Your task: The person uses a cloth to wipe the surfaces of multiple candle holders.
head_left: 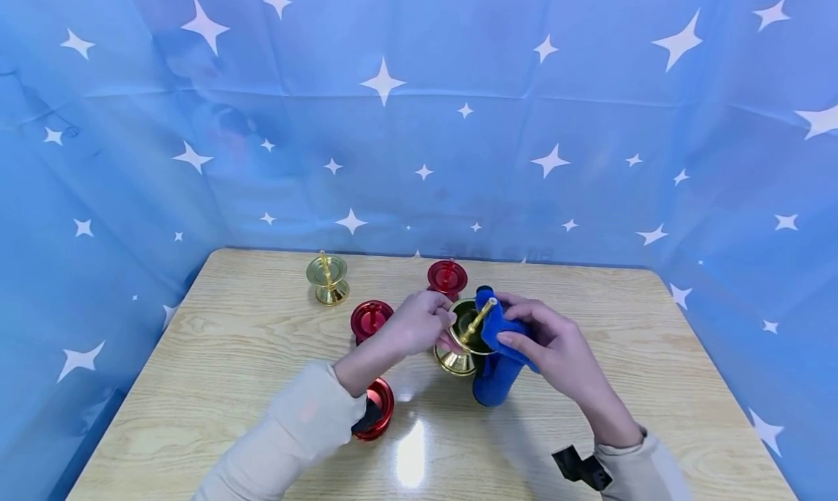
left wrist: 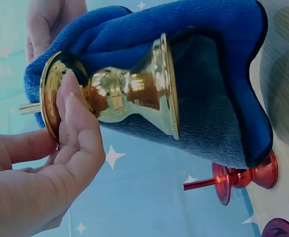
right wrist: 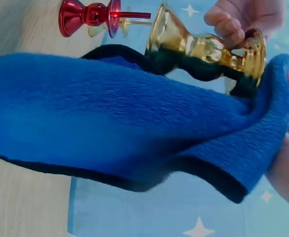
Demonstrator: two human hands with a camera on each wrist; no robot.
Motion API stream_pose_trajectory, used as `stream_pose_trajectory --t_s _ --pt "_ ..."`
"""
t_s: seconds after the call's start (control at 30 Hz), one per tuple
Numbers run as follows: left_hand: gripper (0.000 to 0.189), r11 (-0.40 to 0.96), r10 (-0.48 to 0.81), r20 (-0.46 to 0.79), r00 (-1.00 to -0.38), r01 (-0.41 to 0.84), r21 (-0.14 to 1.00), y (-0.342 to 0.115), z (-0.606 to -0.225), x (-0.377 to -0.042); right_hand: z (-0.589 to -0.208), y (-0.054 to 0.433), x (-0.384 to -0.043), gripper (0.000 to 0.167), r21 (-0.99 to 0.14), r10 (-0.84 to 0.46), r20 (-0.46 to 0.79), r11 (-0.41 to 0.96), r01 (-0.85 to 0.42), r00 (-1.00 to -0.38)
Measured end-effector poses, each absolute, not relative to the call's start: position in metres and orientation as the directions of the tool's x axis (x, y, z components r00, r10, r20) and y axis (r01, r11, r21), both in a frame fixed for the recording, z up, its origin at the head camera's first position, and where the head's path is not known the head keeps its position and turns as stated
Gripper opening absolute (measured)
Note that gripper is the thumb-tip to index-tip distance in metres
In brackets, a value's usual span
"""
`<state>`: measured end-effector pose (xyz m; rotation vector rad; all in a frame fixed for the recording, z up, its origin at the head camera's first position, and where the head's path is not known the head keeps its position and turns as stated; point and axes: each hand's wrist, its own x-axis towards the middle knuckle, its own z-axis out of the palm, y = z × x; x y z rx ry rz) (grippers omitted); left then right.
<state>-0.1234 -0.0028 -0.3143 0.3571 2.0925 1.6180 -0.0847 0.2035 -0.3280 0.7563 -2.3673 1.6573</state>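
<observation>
My left hand (head_left: 419, 325) pinches the dish rim of a shiny gold candle holder (head_left: 456, 361), thumb on one side and fingers on the other. The holder has a flared foot, a narrow waist and a thin tube rising from its dish. It is held tilted above the table. A blue plush cloth (head_left: 495, 381) with black edging is gripped in my right hand (head_left: 553, 341), which presses it to the dish rim. In the right wrist view the cloth (right wrist: 109, 108) hangs across the front and hides part of the holder (right wrist: 203, 52).
A second gold candle holder (head_left: 329, 290) stands at the back left of the wooden table (head_left: 249, 341). Red candle holders stand at the back (head_left: 447, 274), at left centre (head_left: 370, 318) and under my left sleeve (head_left: 382, 406). A blue star-patterned curtain (head_left: 419, 137) hangs behind.
</observation>
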Motion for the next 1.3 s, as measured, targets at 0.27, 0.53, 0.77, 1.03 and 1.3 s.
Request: stream_pose_trajectory --t_s 0.27,0.53,0.77,1.03,1.3 --pt "0.015 0.408 0.483 -0.1 -0.87 0.123 0.905 0.003 -0.316 -0.118 -0.336 0.197 -0.087 0.047 -0.786 -0.305 0.331 0.435 -0.44 -0.893" --pt "0.014 0.473 0.488 -0.11 -0.866 0.157 0.867 0.012 -0.32 -0.115 -0.35 0.191 -0.086 0.042 -0.71 -0.237 0.372 0.55 -0.44 -0.897" --pt "0.012 0.444 0.483 -0.116 -0.868 0.129 0.887 0.013 -0.327 -0.117 -0.352 0.192 -0.088 0.036 -0.775 -0.21 0.292 0.52 -0.36 -0.933" --pt "0.015 0.388 0.426 -0.164 -0.89 0.016 0.921 0.012 -0.334 -0.119 -0.351 0.193 -0.087 0.036 -0.885 -0.175 0.155 0.412 -0.216 -0.972" --pt "0.018 0.415 0.391 -0.179 -0.903 0.0 0.91 0.013 -0.337 -0.121 -0.336 0.204 -0.089 0.038 -0.891 -0.157 0.191 0.387 -0.238 -0.969"
